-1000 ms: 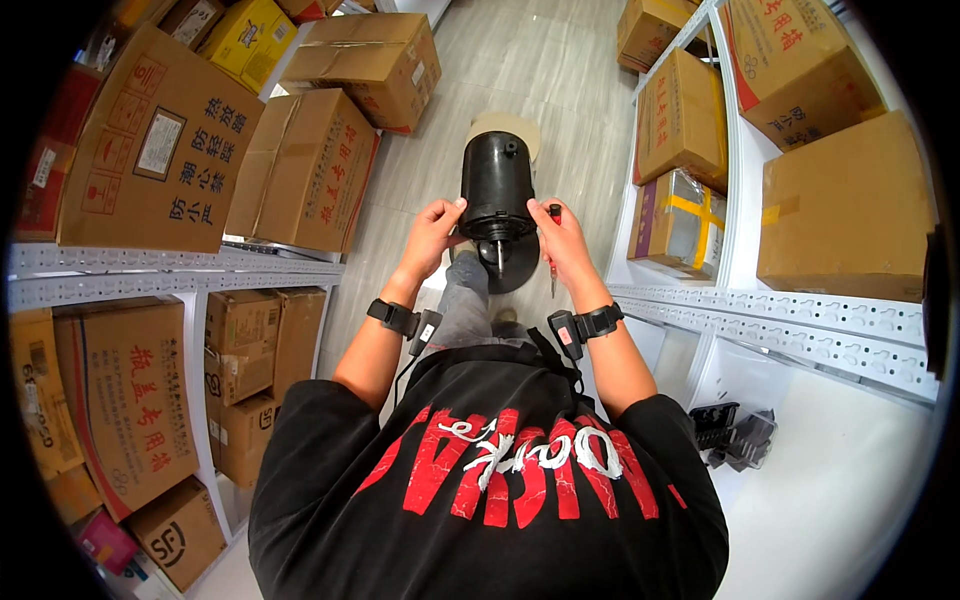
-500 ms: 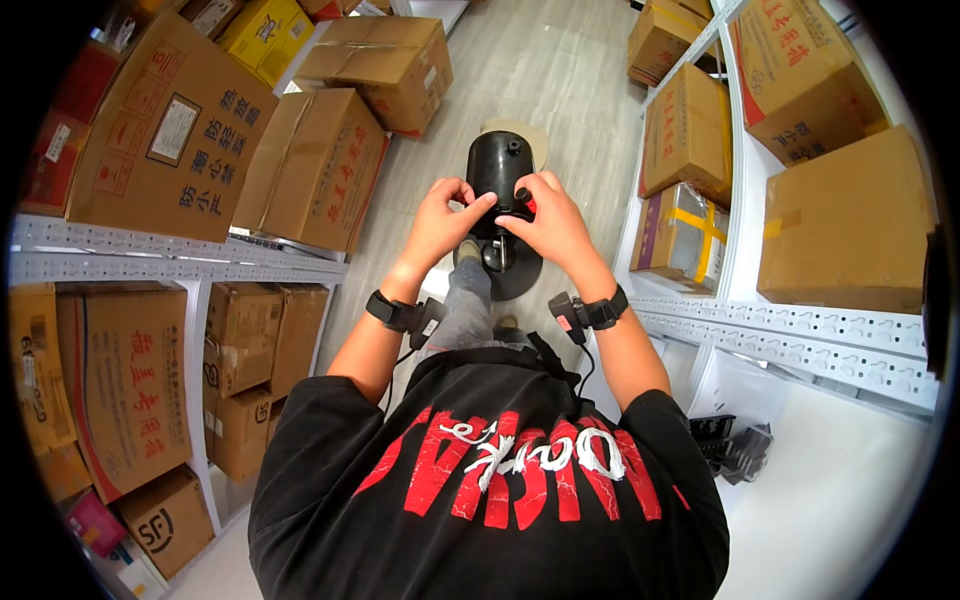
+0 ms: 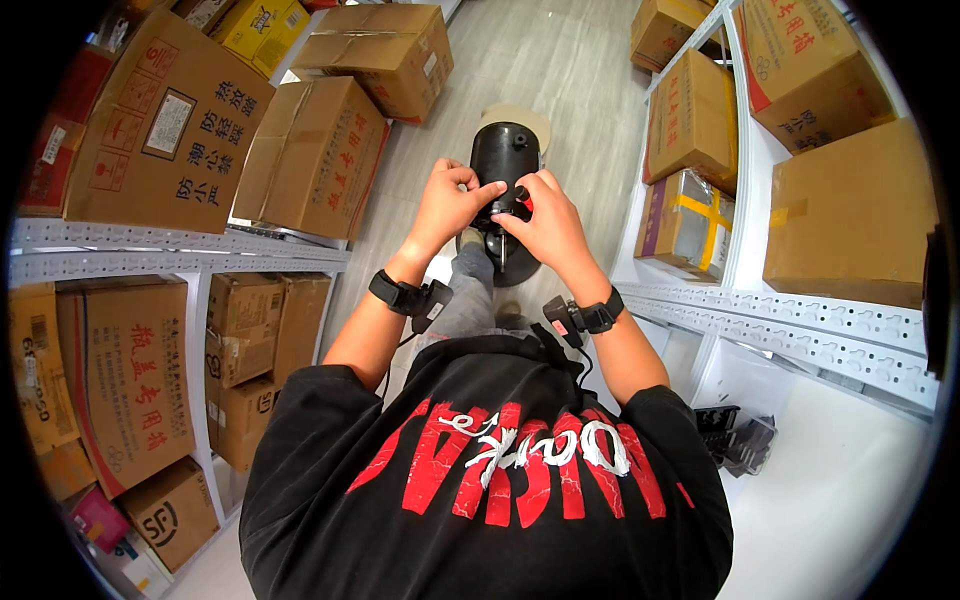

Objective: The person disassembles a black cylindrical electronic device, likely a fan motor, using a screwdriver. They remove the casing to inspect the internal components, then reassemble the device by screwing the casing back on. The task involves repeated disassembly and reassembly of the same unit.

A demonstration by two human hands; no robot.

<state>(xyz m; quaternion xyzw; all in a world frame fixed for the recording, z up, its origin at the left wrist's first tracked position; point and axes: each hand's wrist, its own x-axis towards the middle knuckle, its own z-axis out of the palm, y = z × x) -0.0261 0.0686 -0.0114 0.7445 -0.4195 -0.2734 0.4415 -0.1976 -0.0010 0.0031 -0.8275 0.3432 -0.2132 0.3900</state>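
Note:
In front of me is a glossy black cylinder-shaped device (image 3: 503, 150) with a metal rod (image 3: 503, 243) below it and a round black base (image 3: 518, 262) near the floor. My left hand (image 3: 452, 203) is at its left side, fingers curled and thumb pressed against the black body; anything between the fingertips is hidden. At the right side, my right hand (image 3: 549, 219) is closed around a small red-and-black handle (image 3: 523, 197), its thumb reaching across to the device's near end. Whether that handle belongs to the device, I cannot tell.
Shelves with cardboard boxes (image 3: 310, 150) line the left, and more boxes (image 3: 845, 215) fill the right shelf. A beige disc (image 3: 530, 122) shows behind the device. Dark plastic parts (image 3: 745, 440) lie on a white surface at lower right. My shoe and trouser leg (image 3: 472, 265) are close to the base.
My left hand has shifted slightly to the right, its thumb further over the black body. The right hand keeps its hold. The whole view has tilted a little.

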